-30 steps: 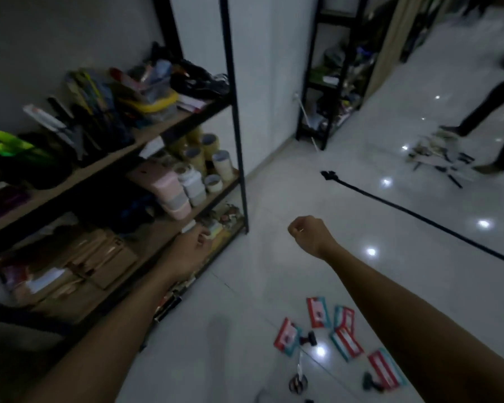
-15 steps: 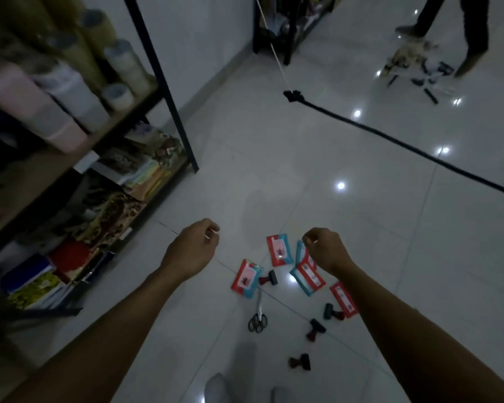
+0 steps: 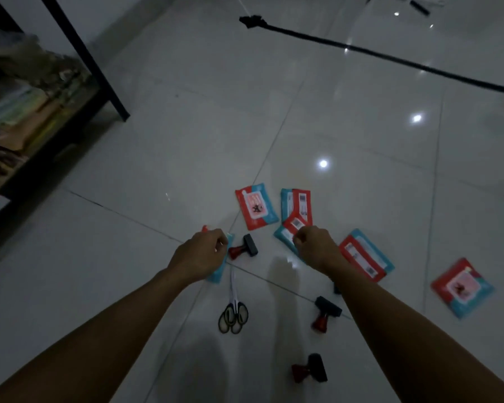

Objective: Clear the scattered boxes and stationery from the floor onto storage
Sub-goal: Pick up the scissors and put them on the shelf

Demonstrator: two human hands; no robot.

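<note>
Several red-and-blue packets lie on the white tiled floor: one (image 3: 256,206) face up, another (image 3: 298,203) beside it, one (image 3: 365,254) right of my right wrist, one (image 3: 461,286) far right. My left hand (image 3: 200,254) hovers with curled fingers over a packet (image 3: 217,274) that it mostly hides; I cannot tell whether it touches it. My right hand (image 3: 314,247) is curled above another packet (image 3: 285,235). Scissors (image 3: 233,312) lie between my arms. Red-handled stamps lie nearby: one (image 3: 243,247) between my hands, one (image 3: 325,312), one (image 3: 309,367).
A black-framed shelf rack (image 3: 85,56) stands at the left, its bottom shelf (image 3: 41,112) stacked with books and papers. A long black strip (image 3: 390,59) crosses the floor at the back. More scattered items (image 3: 419,7) lie at the top edge.
The view has tilted down from the shelves to the floor. Both hands have dropped toward the packets and now hang just over them, still curled.
</note>
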